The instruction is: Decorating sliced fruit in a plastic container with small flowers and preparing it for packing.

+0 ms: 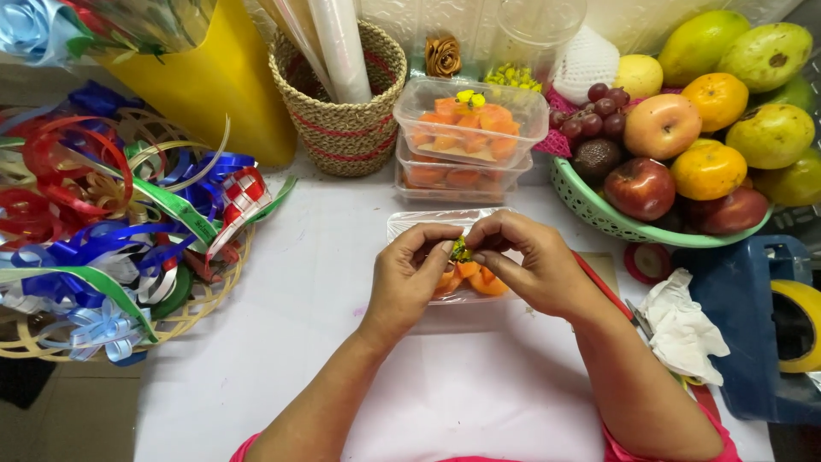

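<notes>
Over the clear plastic tray of orange fruit pieces (479,281) on the white table (325,282), left hand (410,278) and right hand (530,265) pinch a small yellow-green sprig (461,250), possibly flowers, fingertips tight around it; stacked lidded fruit tubs (466,141) behind.

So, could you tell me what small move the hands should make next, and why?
Probably lower the small yellow-green decoration onto the orange fruit slices. The left hand and right hand pinch it above the open clear tray, and a stacked container already carries one.
</notes>
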